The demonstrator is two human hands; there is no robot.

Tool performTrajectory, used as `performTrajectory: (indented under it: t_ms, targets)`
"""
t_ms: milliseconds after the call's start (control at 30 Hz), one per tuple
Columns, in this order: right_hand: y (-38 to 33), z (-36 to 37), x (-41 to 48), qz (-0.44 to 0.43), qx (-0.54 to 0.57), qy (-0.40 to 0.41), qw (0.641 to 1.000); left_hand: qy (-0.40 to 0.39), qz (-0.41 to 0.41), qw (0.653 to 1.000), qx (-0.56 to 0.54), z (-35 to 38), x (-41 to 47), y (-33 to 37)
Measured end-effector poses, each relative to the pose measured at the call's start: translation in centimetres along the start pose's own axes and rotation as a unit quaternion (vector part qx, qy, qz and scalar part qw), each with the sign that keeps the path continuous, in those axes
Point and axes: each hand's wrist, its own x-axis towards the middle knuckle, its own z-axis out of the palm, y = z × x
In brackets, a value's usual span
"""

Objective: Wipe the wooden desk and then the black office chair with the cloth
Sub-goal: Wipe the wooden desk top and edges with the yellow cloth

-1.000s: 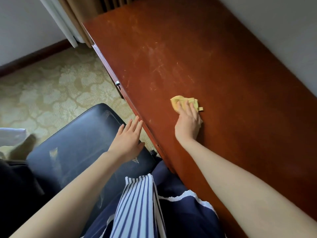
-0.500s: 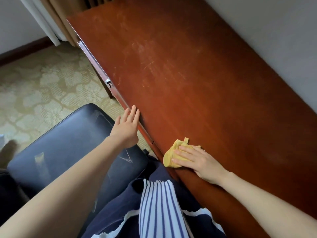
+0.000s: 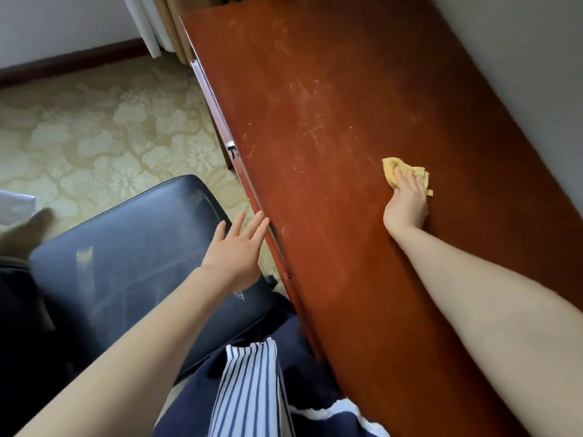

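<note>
The wooden desk (image 3: 331, 99) runs from the top middle to the lower right, its reddish top scuffed with pale scratches. A crumpled yellow cloth (image 3: 391, 167) lies on the desk's middle. My right hand (image 3: 407, 200) presses it down, fingers laid over it. The black office chair (image 3: 126, 247) stands to the left of the desk, its seat dusty. My left hand (image 3: 236, 247) hovers over the seat's front corner with straight, spread fingers, fingertips close to the desk's front edge, holding nothing.
A grey wall (image 3: 520, 58) borders the desk's far side. A drawer front with a metal handle (image 3: 231, 148) runs under the desk's front edge. Patterned beige carpet (image 3: 94, 127) covers the floor on the left, and curtains (image 3: 164, 23) hang at the top.
My right hand slid the cloth from the desk's middle back to its front edge, then out again toward the middle. My left hand stayed open over the chair beside the desk edge.
</note>
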Motion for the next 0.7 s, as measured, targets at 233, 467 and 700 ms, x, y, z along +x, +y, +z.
performTrajectory:
  t_ms: [233, 467, 700]
  targets:
    - [-7.8, 3.3, 0.4, 0.041, 0.032, 0.025, 0.998, 0.027, -0.052, 0.998, -0.022, -0.2, -1.3, -0.9]
    - [-11.4, 5.6, -6.9, -0.203, 0.044, -0.075, 0.975, 0.028, -0.075, 0.996, -0.029, -1.1, -1.6, -0.8]
    - [-6.5, 3.3, -14.0, -0.461, 0.069, -0.111, 0.878, 0.015, -0.068, 0.997, -0.038, -2.9, 0.5, 0.3]
